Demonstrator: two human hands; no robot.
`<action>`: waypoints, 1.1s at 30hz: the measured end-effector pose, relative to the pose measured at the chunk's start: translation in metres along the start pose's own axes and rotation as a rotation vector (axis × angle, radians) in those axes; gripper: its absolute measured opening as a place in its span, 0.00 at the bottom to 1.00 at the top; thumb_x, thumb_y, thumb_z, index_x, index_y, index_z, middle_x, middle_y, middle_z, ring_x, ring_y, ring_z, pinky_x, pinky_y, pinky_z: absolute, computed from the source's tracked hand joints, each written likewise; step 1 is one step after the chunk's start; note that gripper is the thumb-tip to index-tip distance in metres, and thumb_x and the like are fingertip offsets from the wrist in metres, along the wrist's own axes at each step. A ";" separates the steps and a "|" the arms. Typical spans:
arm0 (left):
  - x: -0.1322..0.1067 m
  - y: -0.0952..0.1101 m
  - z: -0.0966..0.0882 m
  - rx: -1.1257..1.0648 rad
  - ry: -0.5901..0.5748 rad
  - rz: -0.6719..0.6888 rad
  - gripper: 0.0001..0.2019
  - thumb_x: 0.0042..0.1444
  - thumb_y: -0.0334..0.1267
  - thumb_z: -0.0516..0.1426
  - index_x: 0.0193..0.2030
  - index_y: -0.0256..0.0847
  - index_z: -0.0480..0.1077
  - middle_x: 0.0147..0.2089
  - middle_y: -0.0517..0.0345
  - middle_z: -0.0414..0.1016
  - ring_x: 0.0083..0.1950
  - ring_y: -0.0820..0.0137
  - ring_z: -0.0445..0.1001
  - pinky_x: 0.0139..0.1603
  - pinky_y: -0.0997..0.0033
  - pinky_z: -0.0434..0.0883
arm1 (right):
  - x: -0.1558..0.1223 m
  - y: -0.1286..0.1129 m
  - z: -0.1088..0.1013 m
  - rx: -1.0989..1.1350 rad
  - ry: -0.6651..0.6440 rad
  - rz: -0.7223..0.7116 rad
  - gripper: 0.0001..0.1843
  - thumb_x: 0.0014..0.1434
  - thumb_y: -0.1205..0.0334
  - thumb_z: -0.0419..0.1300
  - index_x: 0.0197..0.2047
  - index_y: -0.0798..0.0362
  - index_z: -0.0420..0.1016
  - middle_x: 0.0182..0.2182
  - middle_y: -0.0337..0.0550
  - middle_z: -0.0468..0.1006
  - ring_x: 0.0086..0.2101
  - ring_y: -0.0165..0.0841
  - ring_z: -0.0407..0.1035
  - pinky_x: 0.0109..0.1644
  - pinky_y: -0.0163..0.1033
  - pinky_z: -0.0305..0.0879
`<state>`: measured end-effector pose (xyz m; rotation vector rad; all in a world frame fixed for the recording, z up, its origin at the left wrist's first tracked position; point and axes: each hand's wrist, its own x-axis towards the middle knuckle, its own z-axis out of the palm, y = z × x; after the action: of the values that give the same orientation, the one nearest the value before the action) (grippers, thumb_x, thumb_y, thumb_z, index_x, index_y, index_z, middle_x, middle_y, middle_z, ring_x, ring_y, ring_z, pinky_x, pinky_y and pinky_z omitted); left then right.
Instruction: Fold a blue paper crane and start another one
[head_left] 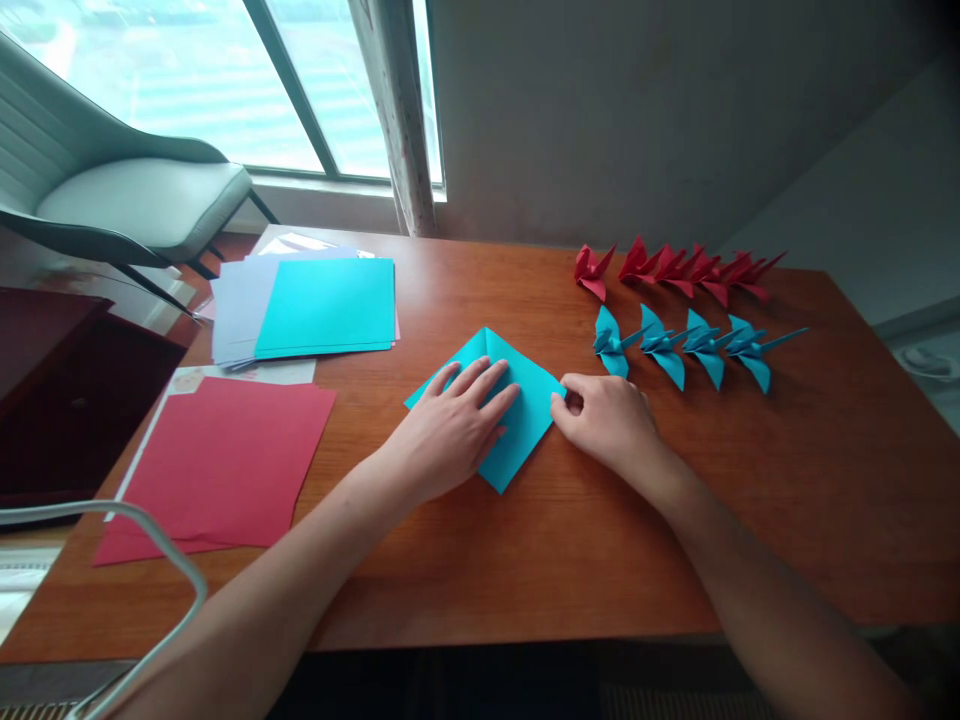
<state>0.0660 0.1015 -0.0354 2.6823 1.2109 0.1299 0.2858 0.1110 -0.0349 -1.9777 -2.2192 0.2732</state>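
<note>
**At the counter's middle — a blue fold held down**

At the middle of the counter (525,560) the blue paper (534,402) lies folded as a diamond. The left hand (450,425) presses flat on it with its fingers spread. The right hand (609,420) has its fingers pinched on the paper's right corner. A clean crease likely needs a firm left palm and edges matched first — then pressure.

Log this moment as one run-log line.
left hand: flat on folded blue paper | right hand: fingers curled on its right corner | table: blue cranes, red cranes at right; paper stack, red sheets at left
</note>
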 end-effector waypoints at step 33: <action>-0.043 -0.038 -0.011 0.166 0.168 0.137 0.16 0.70 0.37 0.50 0.56 0.37 0.74 0.62 0.48 0.75 0.59 0.55 0.75 0.57 0.53 0.73 | -0.010 -0.006 0.010 0.149 0.015 -0.814 0.16 0.67 0.62 0.57 0.55 0.58 0.76 0.61 0.54 0.75 0.61 0.47 0.68 0.66 0.55 0.65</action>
<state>0.0083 0.0954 -0.0326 2.9515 1.1266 0.2918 0.2785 0.1002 -0.0429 -0.8765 -2.6636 0.2897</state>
